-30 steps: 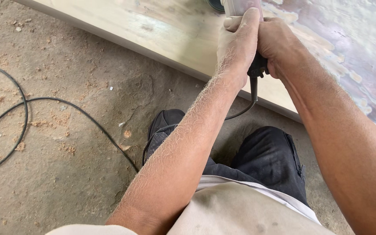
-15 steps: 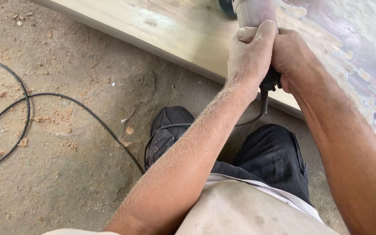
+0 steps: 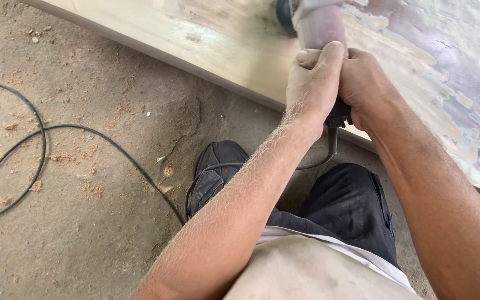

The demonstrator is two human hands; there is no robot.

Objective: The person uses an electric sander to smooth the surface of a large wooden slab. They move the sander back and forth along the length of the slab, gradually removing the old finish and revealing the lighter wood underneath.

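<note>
Down low, both hands are wrapping tightly round the grey power sander [image 3: 319, 28]: the left hand [image 3: 309, 83] and right hand [image 3: 365, 83] are pressing together on its body, which is resting on the pale wooden board [image 3: 223, 44], its black cord [image 3: 84, 133] trailing over the dusty floor [image 3: 84, 233]

Floor [image 3: 84, 239]: dusty grey dirt, cracked near the middle.
On the floor: black cable [image 3: 40, 161] lying in loops at the left; small piles of sawdust [image 3: 79, 155] near it; tiny stones [image 3: 35, 34] at the top left; dark shoe [image 3: 212, 172] standing flat.
Wooden board [image 3: 234, 50]: long, pale, its near edge against the floor.
</note>
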